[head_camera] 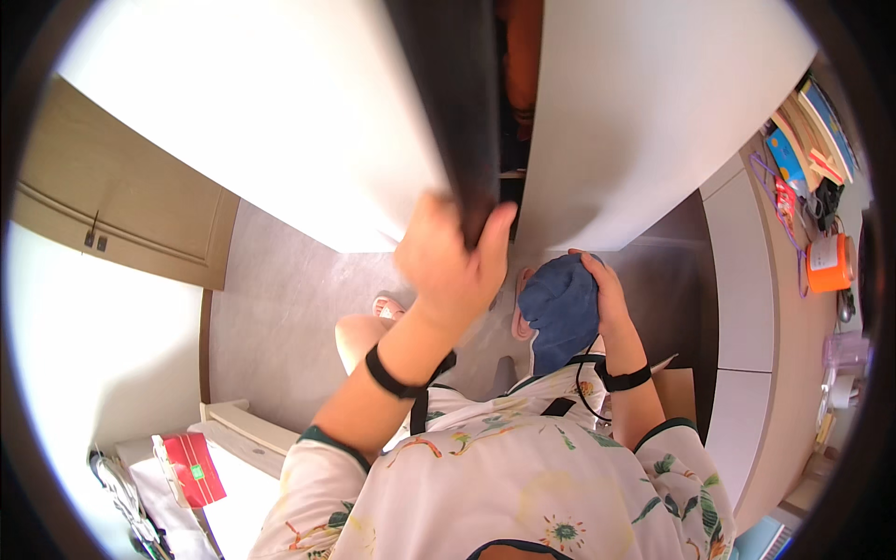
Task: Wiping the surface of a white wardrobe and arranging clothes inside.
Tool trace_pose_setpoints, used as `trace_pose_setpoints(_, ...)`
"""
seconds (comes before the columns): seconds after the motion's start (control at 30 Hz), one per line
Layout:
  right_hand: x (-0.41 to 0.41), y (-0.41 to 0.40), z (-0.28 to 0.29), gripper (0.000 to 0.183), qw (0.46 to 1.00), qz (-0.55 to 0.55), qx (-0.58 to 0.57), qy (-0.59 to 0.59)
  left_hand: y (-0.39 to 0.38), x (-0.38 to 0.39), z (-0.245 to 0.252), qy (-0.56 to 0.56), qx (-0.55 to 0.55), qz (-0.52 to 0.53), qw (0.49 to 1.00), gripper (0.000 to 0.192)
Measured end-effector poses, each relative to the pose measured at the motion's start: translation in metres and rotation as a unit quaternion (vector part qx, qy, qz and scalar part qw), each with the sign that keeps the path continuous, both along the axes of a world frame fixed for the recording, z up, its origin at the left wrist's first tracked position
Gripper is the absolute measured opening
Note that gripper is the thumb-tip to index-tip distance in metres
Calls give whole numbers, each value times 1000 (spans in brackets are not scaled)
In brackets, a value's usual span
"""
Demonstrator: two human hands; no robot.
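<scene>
My left hand (455, 255) is wrapped around the dark edge of a white cabinet door (455, 119), with the thumb on the right of the edge and the fingers over the white face. Some motion blur softens this hand and the door edge. Beyond the edge, a narrow dark gap shows an orange-brown garment (522, 63) inside the cabinet. In my right hand (607, 290) is a bunched blue cloth (560, 308), held at its right side in front of my thighs. A white panel (630, 112) stands to the right of the gap.
On the right, a long counter (759, 392) carries books (829, 129), a purple hanger (777, 203) and an orange jar (829, 262). A cardboard box (675, 395) is beside my right arm. At lower left are a white bed-like frame (252, 427) and a red bag (192, 470).
</scene>
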State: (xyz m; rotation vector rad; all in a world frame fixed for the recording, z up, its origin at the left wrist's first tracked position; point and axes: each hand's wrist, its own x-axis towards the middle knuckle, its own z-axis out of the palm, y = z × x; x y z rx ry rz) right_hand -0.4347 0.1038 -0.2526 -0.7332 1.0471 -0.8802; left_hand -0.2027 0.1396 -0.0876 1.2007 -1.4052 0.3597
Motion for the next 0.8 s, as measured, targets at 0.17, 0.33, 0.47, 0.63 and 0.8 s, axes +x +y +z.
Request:
trace_pose_setpoints(0.17, -16, 20, 24, 33, 991, -103, 14, -82, -103, -22, 5, -75, 18, -27, 997, 21)
trace_pose_setpoints(0.33, -40, 30, 5, 29, 989, -121, -16, -90, -175, -26, 10, -92, 87, -18, 992, 20)
trace_pose_setpoints(0.47, -46, 24, -9, 29, 990, -122, -40, -53, -186, -27, 9, -107, 147, -11, 983, 19)
trace_pose_setpoints(0.63, -27, -3, 25, 37, 998, -30, -45, 43, -183, -29, 19, -101, 152, 5, 983, 18)
trace_pose_setpoints(0.8, 5, -64, 60, 40, 936, -12, -306, 175, -182, -34, 24, -88, 143, 6, 986, 16)
